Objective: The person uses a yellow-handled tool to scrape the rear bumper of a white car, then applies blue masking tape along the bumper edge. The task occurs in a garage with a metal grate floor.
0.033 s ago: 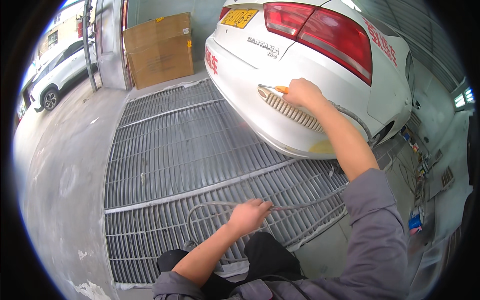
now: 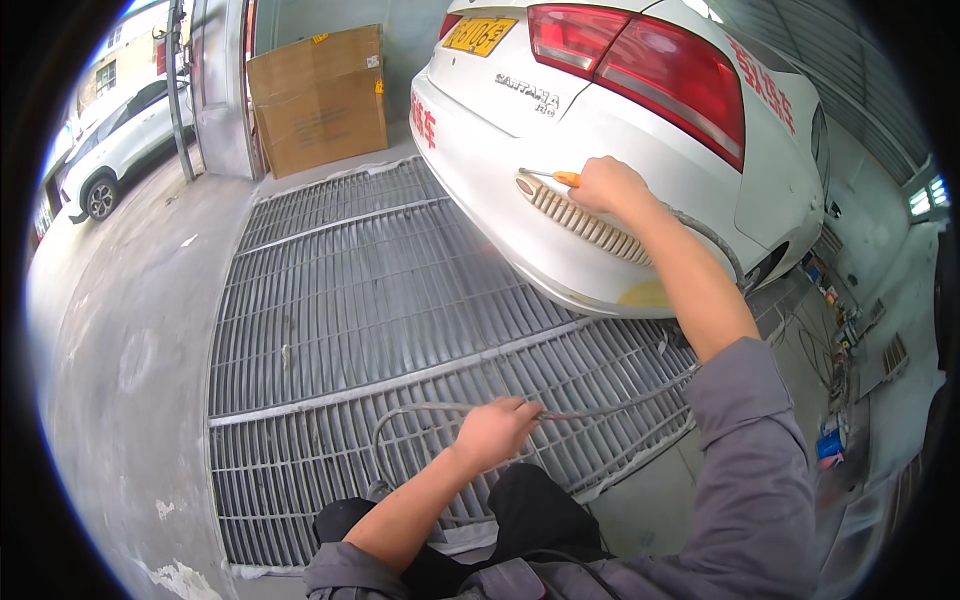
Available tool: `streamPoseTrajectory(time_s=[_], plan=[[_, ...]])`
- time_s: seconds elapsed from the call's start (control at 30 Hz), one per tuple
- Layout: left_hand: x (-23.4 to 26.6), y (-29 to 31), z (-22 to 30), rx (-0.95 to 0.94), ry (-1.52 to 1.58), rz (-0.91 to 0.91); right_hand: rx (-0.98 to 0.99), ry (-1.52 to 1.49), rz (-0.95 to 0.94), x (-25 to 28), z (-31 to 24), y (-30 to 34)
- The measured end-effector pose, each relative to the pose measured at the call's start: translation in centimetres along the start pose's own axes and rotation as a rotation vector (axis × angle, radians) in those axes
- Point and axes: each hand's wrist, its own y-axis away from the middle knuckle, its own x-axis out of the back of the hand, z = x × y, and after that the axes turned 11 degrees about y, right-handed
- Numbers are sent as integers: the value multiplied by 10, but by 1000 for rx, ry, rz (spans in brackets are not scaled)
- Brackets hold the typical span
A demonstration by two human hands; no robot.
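- Head view: the right hand [image 2: 610,187] is closed around an orange-handled tool [image 2: 567,179], its thin metal shaft by the upper-left end of a ribbed pale strip [image 2: 585,222].
- That strip lies along the white bumper [image 2: 480,185], above its lower edge.
- The left hand [image 2: 498,432] curls around a grey hose [image 2: 590,411] above the floor grating's [image 2: 345,290] near part.

From the person's head, a wide fisheye camera looks forward and down over the left hand [image 2: 498,432] and right hand [image 2: 608,185], both near. It faces the rear corner of a white sedan [image 2: 670,165], close at upper right, with floor grating [image 2: 350,290] below; straight edges bend toward the rim.
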Motion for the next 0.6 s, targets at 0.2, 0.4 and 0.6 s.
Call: streamPoseTrajectory(time_s=[0.2, 0.4, 0.6], plan=[[-2, 0, 7, -59, 19, -4, 14, -46, -196, 7, 76, 20], [-17, -5, 22, -171, 46, -68, -19, -171, -316, 2, 150, 75], [-24, -5, 35, -177, 49, -117, -69, -274, -365, -24, 203, 113]])
